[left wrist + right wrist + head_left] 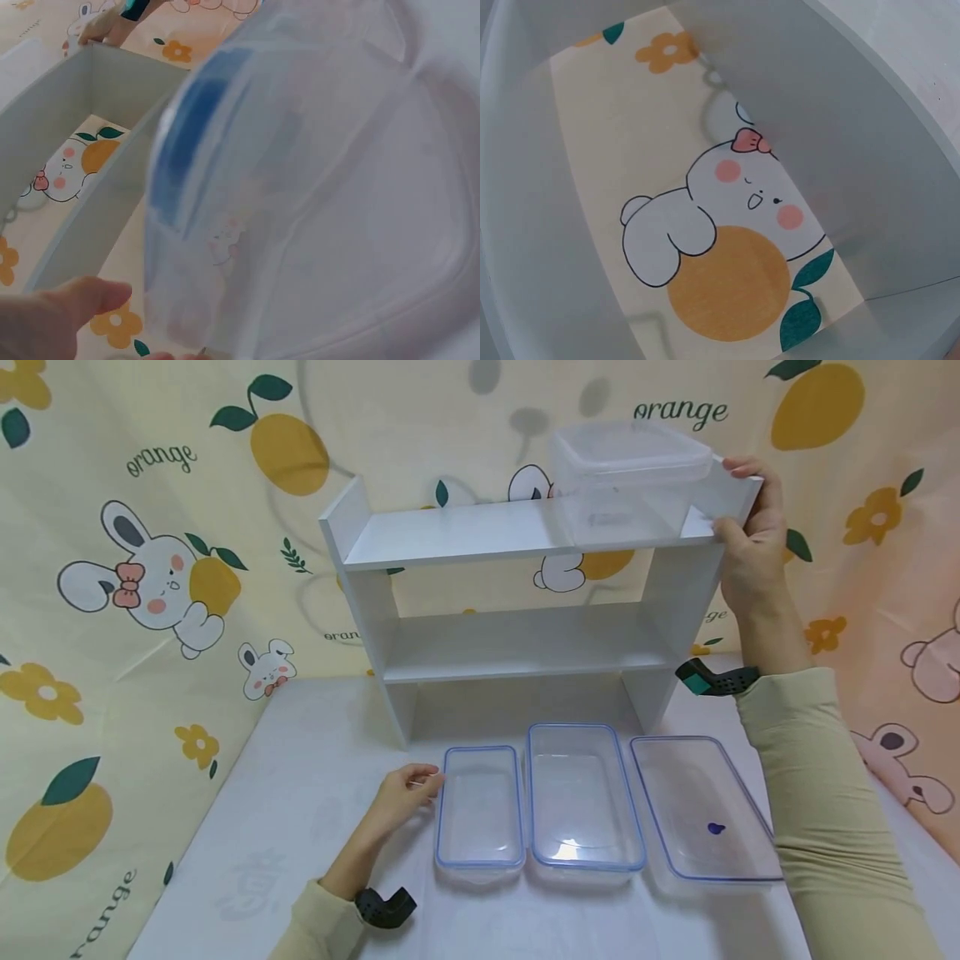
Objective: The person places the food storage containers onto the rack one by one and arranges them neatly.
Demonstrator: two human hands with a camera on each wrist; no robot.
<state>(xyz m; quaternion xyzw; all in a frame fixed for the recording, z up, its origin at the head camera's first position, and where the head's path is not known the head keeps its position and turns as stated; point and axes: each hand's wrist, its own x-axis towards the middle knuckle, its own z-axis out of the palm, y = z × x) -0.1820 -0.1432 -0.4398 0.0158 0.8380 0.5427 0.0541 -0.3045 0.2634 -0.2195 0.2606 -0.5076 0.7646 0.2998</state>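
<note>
At the shelf's upper right end, my right hand [757, 543] grips the side panel, thumb in front and fingers over the top edge. The white shelf unit [517, 647] stands upright on the table. Beside the smallest blue-rimmed clear container [480, 810] is my left hand [401, 797], with fingers loosely bent near its left edge. In the left wrist view the thumb [105, 295] sits apart from a clear container [352, 187]; whether the other fingers touch it I cannot tell. The right wrist view shows shelf boards [885, 142] but not the hand.
A clear lidded container [630, 485] sits on the shelf's top right. A medium blue-rimmed container [581, 802] and a wider one [697, 802] with a dark blue spot stand in a row on the white table [300, 827]. A patterned cloth [420, 427] hangs behind.
</note>
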